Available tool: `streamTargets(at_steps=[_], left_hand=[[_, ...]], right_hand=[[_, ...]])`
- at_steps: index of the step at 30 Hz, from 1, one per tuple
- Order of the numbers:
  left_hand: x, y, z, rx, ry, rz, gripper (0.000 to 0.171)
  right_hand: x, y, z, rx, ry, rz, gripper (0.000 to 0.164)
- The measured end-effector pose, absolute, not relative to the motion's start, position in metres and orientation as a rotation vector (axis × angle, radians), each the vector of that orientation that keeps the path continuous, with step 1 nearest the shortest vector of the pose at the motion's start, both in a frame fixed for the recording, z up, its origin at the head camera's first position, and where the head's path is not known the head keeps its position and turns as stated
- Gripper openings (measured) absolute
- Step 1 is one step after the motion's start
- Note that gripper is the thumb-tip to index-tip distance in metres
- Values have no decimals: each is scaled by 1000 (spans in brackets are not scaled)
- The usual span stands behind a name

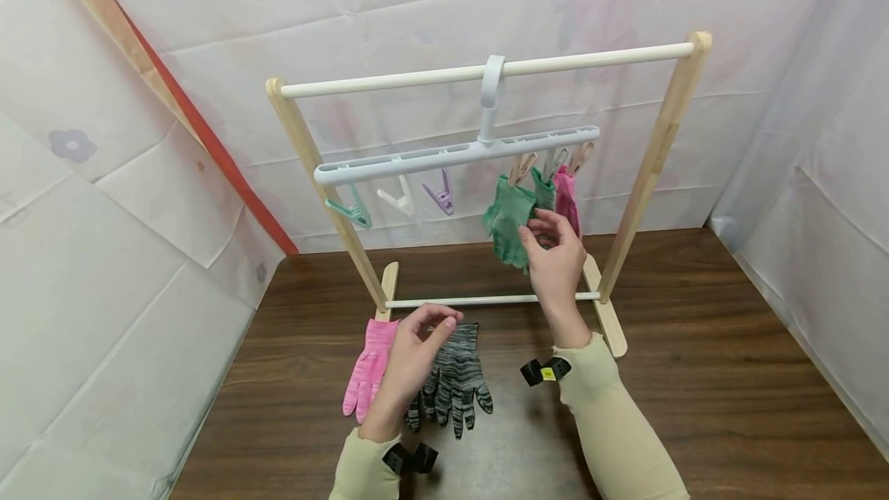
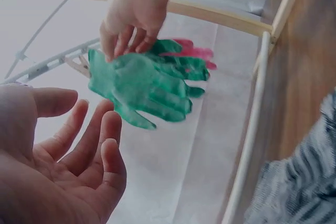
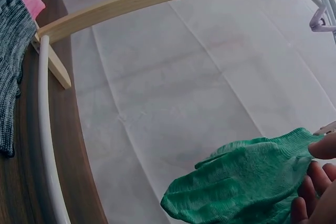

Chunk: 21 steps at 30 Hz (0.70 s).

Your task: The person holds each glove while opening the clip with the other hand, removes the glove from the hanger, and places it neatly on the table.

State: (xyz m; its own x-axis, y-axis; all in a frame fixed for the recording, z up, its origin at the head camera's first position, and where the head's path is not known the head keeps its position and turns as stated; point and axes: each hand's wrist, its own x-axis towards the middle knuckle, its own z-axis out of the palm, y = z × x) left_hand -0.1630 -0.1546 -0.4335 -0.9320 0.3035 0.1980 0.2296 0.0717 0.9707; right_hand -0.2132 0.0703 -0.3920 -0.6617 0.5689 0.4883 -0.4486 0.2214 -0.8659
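Observation:
Two green gloves (image 1: 512, 214) hang side by side from pegs, fingers downward. My right hand (image 1: 558, 253) is at the nearer one, thumb and fingertips pinching its side edge close below the cuff. A beige peg (image 1: 522, 168) grips that cuff. Behind hangs a bright pink glove (image 1: 568, 195), partly covered by the green ones. My left hand (image 1: 417, 349) is lower and to the left, above the table, its fingers loosely bent and holding nothing. In the left wrist view, the green glove (image 2: 142, 85) spreads beyond the left fingertips, apart from them.
A grey hanger (image 1: 417, 163) hooks over the wooden rack's white top rail (image 1: 389, 82). Green, white and purple pegs (image 1: 441, 193) dangle from its left half. Below, a pink glove (image 1: 368, 369) and grey-black gloves (image 1: 461, 376) lie on the brown table (image 1: 694, 376).

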Motion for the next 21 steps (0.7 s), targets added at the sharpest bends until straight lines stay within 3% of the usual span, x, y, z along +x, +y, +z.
streamTargets(at_steps=[7, 21], left_hand=[[-176, -156, -419, 707, 2215, 2014, 13], [-175, -134, -380, 815, 2319, 2029, 20]], right_hand=[[-219, 66, -400, -174, -1670, 1507, 19], [-208, 63, -399, -133, -1694, 1463, 11]])
